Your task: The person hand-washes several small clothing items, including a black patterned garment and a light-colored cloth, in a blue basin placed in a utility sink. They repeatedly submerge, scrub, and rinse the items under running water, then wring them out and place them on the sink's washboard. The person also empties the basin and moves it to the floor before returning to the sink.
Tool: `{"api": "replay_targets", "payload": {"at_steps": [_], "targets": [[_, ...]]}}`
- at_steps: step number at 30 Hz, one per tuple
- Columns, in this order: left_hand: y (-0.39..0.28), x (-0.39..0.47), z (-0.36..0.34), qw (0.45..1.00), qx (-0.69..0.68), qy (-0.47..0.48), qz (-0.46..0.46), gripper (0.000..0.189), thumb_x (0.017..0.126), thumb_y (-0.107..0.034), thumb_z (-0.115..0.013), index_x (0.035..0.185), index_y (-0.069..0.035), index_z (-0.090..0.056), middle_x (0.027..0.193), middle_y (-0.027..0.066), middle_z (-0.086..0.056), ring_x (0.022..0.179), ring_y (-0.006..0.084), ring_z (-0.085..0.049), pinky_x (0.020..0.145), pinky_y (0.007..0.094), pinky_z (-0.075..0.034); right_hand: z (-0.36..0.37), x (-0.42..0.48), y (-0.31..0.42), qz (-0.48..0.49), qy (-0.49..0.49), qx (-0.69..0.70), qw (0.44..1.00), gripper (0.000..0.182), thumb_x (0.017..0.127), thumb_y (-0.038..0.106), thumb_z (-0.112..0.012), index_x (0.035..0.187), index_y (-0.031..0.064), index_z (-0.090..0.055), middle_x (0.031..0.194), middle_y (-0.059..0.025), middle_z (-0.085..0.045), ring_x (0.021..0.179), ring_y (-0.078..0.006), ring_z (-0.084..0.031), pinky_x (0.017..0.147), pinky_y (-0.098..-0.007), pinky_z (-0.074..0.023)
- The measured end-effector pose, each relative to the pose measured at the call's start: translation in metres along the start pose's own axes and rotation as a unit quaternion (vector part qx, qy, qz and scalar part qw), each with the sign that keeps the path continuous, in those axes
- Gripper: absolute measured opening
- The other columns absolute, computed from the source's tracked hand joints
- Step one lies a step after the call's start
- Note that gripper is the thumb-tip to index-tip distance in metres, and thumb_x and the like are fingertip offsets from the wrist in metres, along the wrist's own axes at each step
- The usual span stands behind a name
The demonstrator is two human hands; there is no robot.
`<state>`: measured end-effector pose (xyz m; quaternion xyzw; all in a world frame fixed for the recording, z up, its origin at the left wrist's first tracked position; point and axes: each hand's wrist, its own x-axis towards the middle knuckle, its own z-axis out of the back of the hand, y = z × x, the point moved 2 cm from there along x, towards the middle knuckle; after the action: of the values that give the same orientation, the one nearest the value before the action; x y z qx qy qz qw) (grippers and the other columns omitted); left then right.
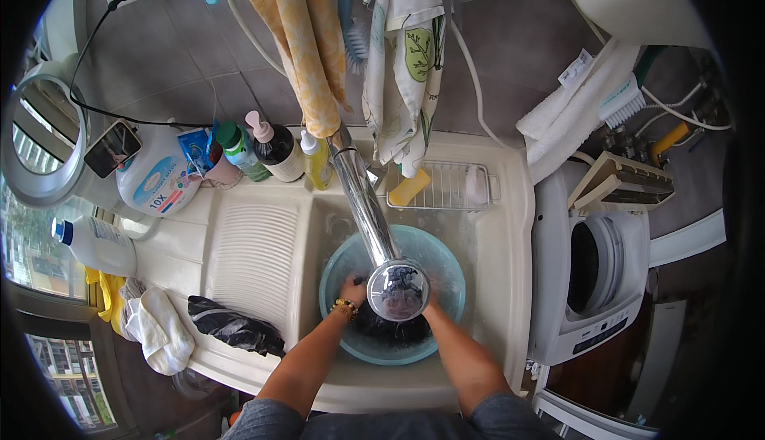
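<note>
A light-blue plastic basin (459,273) stands in the sink and holds water and a dark cloth (391,329). My left hand (354,290), with a beaded bracelet at its wrist, is inside the basin with its fingers curled around part of the dark cloth. My right hand (431,301) reaches in from the other side. Most of it is hidden behind the round end of the chrome faucet (364,219), so its grip does not show. The faucet slants over the basin and its shiny end reflects the dark contents.
Left of the sink is a ribbed washboard (254,255) with a bundled black cloth (236,325) at its front. Detergent bottles (158,171) line the back ledge. A wire rack (445,186) holds yellow soap (410,187). Towels (406,69) hang above; a washing machine (588,273) stands right.
</note>
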<state>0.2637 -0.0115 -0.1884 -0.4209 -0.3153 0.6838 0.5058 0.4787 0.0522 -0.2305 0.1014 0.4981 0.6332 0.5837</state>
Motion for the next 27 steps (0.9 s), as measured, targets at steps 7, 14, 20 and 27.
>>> {"api": "replay_targets", "payload": {"at_steps": [7,14,20,27], "targets": [[-0.08,-0.017,-0.009,0.626,-0.71,0.171,0.274,0.043,0.083,-0.03,-0.05,0.118,-0.004,-0.047,0.11,0.0131,-0.057,0.1,0.0223,-0.054,0.087,0.0327,-0.042,0.006,-0.122,0.213,0.291,-0.093,-0.124,0.944,0.059,0.06,0.032,-0.07,0.108,0.0027,-0.053,0.113,-0.0194,-0.049,0.104,-0.0361,-0.043,0.083,-0.0451,-0.0394],[-0.1,-0.033,-0.001,0.663,-0.665,0.176,0.296,0.036,0.088,-0.029,-0.044,0.112,-0.002,-0.052,0.107,0.011,-0.058,0.096,0.0196,-0.056,0.087,0.0308,-0.044,0.001,-0.024,0.104,0.378,-0.215,-0.151,0.888,0.048,0.061,0.023,-0.067,0.099,-0.0026,-0.053,0.097,-0.0189,-0.057,0.085,-0.0392,-0.054,0.072,-0.0415,-0.0466],[-0.202,-0.032,0.107,0.857,-0.427,0.235,0.168,0.027,0.085,-0.025,-0.052,0.096,-0.001,-0.059,0.085,0.0041,-0.062,0.078,0.0109,-0.059,0.074,0.0261,-0.048,0.148,-0.07,0.195,0.172,-0.144,0.244,0.943,0.039,0.074,0.033,-0.068,0.064,-0.002,-0.054,0.057,-0.001,-0.051,0.054,-0.0103,-0.044,0.051,-0.025,-0.0337],[-0.255,-0.049,0.163,0.883,-0.164,0.411,-0.154,0.035,0.09,-0.031,-0.048,0.085,0.003,-0.053,0.074,-0.0021,-0.05,0.074,0.0066,-0.041,0.071,0.023,-0.036,0.202,-0.164,0.262,0.314,0.383,0.168,0.853,0.033,0.07,0.026,-0.072,0.074,-0.0029,-0.056,0.074,-0.009,-0.054,0.07,-0.0177,-0.051,0.067,-0.0273,-0.0397]]}}
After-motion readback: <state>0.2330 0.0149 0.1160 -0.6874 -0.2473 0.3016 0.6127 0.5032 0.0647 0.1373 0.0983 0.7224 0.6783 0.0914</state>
